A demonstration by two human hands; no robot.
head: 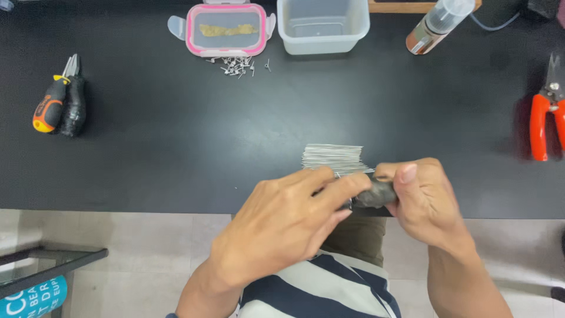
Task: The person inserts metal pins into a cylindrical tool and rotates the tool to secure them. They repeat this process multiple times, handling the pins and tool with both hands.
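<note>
My right hand (425,200) grips a small dark tool (376,193) over the front edge of the black table (176,135). My left hand (288,221) reaches in from the left, its fingertips at the tool's tip, pinching a thin metal wire that I can barely make out. Just behind my fingers lies a neat bundle of straight thin metal wires (333,158).
At the back stand a pink-rimmed clear lid (226,29) with yellowish bits, a scatter of small bent wire pieces (238,65), a clear plastic tub (322,25) and a lying bottle (438,25). Pliers with an orange-black handle (59,103) lie left; red-handled cutters (547,115) lie right.
</note>
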